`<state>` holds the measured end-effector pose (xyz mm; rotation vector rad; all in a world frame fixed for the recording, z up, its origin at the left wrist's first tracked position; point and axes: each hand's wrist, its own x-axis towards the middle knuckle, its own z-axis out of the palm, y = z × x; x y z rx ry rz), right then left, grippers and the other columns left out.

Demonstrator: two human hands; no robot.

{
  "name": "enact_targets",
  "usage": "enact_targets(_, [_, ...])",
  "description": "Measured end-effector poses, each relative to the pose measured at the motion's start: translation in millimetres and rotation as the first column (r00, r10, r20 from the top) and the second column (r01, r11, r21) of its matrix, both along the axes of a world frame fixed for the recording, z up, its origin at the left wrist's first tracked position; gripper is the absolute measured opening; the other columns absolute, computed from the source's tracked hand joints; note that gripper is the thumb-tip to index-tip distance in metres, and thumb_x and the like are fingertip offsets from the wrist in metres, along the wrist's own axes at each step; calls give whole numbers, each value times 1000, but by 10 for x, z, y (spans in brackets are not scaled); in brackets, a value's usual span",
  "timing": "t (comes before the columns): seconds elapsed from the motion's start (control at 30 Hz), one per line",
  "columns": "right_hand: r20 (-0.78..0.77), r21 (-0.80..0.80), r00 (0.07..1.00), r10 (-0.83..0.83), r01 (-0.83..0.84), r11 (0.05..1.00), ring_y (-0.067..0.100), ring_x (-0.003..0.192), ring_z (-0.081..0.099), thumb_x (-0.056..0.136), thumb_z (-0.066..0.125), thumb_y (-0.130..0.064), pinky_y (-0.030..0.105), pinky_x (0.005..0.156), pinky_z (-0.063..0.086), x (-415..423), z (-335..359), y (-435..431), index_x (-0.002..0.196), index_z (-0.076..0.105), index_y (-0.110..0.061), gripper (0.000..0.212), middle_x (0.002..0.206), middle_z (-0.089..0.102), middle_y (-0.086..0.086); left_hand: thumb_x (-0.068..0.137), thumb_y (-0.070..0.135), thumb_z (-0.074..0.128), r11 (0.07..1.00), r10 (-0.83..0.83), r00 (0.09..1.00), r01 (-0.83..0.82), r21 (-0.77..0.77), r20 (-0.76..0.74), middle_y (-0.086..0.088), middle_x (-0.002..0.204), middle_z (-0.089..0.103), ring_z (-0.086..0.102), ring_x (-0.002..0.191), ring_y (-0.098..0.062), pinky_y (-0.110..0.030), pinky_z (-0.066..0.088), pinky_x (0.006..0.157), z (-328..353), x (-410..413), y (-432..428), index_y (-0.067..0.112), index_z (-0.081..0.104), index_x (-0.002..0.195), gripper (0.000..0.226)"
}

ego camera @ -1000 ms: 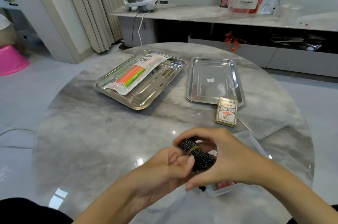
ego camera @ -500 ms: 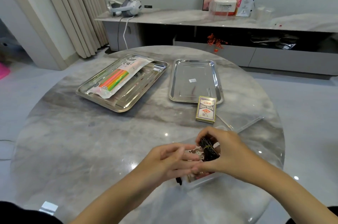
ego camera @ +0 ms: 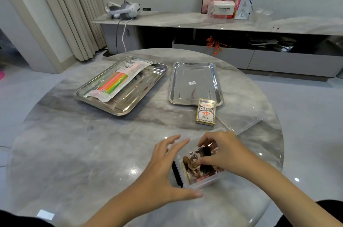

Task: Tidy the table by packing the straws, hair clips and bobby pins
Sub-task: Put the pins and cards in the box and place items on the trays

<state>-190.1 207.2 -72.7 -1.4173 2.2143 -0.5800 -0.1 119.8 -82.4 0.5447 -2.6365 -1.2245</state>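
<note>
Right hand (ego camera: 228, 154) on bobby pins (ego camera: 205, 151) inside box (ego camera: 204, 183)

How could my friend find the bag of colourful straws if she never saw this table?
Start at the round grey marble table, where two shiny steel trays lie side by side. The clear plastic packet of straws lies in the left steel tray. Only it shows bright pink, orange, yellow and green stripes; the right steel tray holds just a small white sticker.
</note>
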Motion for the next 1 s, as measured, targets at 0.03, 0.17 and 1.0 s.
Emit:
enact_targets(0.03, [34, -20, 999, -35, 36, 999, 5, 81, 61, 70, 80, -35, 20, 76, 53, 2, 32, -15, 88, 69, -23, 24, 89, 66, -7, 63, 63, 73, 999, -36, 999, 36, -37, 6, 34, 142, 2, 1, 136, 12, -11, 19, 108, -27, -3, 0, 50, 12, 142, 101])
enact_targets(0.17, [24, -228, 973, -230, 230, 946, 8, 68, 66, 83, 68, -34, 38, 70, 58, -78, 179, -58, 79, 71, -25, 10, 71, 68, -9, 70, 59, 70, 988, -71, 997, 69, -139, -8, 31, 144, 3, 7, 138, 8, -19, 23, 113, -107, -33, -35, 43, 5, 146, 101])
enact_targets(1.0, [-63, 49, 937, -344, 347, 937, 29, 109, 55, 84, 68, -19, 31, 84, 45, -575, 94, -558, 128, 50, -22, 48, 126, 57, 12, 72, 41, 77, 996, -32, 999, 32, -80, -1, 31, 141, 11, 18, 131, 15, 0, 23, 100, -141, -118, -501, 34, 13, 148, 100])
